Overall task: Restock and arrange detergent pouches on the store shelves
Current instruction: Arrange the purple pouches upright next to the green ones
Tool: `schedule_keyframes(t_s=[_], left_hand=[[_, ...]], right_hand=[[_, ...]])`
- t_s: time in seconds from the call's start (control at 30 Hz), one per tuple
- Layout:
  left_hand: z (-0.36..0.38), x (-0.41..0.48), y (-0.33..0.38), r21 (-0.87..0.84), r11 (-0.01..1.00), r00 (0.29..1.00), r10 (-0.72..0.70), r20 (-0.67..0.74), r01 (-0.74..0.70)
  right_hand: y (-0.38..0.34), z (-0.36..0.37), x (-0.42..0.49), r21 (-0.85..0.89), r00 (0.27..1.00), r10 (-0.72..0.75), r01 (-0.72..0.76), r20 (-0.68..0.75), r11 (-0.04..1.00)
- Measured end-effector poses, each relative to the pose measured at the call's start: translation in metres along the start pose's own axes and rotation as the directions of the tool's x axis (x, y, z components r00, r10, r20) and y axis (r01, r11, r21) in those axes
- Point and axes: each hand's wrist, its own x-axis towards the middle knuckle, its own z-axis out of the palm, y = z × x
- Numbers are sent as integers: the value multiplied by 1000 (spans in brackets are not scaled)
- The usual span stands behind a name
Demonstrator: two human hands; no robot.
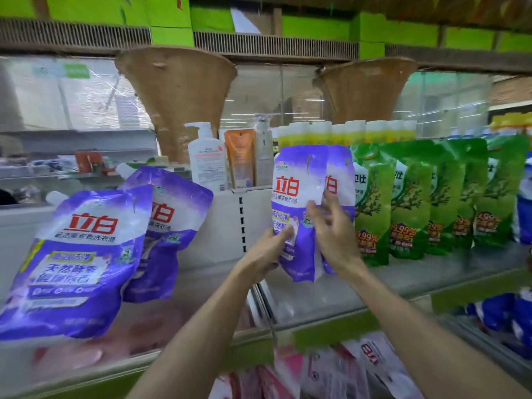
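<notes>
Head view shows both hands working at a pair of purple detergent pouches (299, 197) standing upright on the metal shelf (431, 272). Taking that pair as the landmark: the left hand (266, 253) grips the lower left edge of the front pouch, thumb across its face. The right hand (331, 228) lies against the front of the pair with fingers spread and loosely curled; whether it truly clasps the rear pouch I cannot tell. Just right of the pair stands a row of green pouches (408, 197), touching it. Behind the pair are yellow-capped bottles (345, 132). Behind and to its left stand a white pump bottle (207, 159) and an orange pouch (240, 156). Well to its left, two more purple pouches (86, 254) lean tilted on the neighbouring shelf bay. Below the pair, pink pouches (331, 372) fill the lower shelf.
</notes>
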Motion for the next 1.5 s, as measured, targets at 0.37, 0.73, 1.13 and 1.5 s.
schedule_keyframes(t_s=[0.37, 0.73, 1.13, 1.5], left_hand=[[-115, -69, 68, 334, 825, 750, 558, -354, -456], [-223, -152, 37, 393, 864, 699, 491, -520, -315], [-206, -146, 13, 262, 925, 773, 376, -511, -276], [-162, -102, -7, 220, 968, 868, 207, -451, -116]], right_hand=[[-76, 87, -14, 12, 886, -452, 455, -103, 890], [-30, 204, -23, 58, 867, 439, -464, 234, 884], [-25, 247, -27, 384, 742, 495, -662, 451, 643], [-42, 158, -2, 247, 872, 442, -485, 211, 839]])
